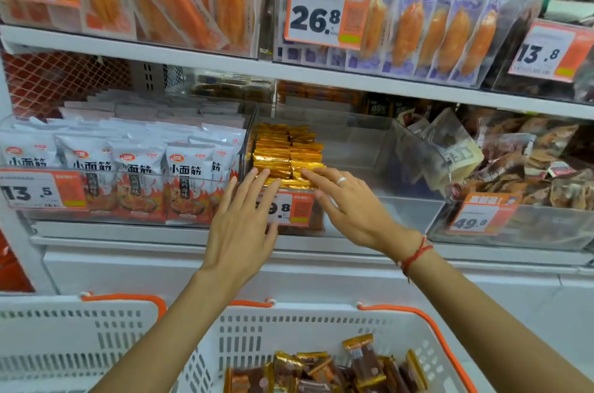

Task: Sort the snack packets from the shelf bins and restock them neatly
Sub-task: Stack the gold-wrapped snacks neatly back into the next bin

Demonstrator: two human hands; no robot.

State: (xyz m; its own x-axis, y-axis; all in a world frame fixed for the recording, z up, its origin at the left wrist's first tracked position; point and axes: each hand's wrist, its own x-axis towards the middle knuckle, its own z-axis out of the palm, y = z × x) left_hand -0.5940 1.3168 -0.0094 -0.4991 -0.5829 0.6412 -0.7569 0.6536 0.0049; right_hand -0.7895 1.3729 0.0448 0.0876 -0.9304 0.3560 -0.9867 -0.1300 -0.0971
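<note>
Reaching up to the shelf, both hands touch the gold packets [286,155] that stand packed in rows at the left end of a clear bin [353,142]. The left hand [239,225] has straight, spread fingers, and its tips rest on the front row of packets. The right hand [350,203] has straight fingers too, and they lie flat along the front edge of the stack. Neither hand pinches a packet.

The rest of the clear bin, to the right of the gold rows, looks bare. Down below, a white basket [321,325] with orange handles holds more loose packets [331,370], brown with gold ends, lying in a jumble.

These packets look small, thin and very light. The foil looks shiny and smooth, so it may slide between fingers. The wrapping looks soft and crinkly, and a hard squeeze could crush the snack inside. One packet is best taken by its flat sides, with thumb on one face and fingers on the other. A whole row is best moved by pressing flat hands on both ends, so the packets stay standing. If one end is let go, the row may tip over into the bare part of the bin.
</note>
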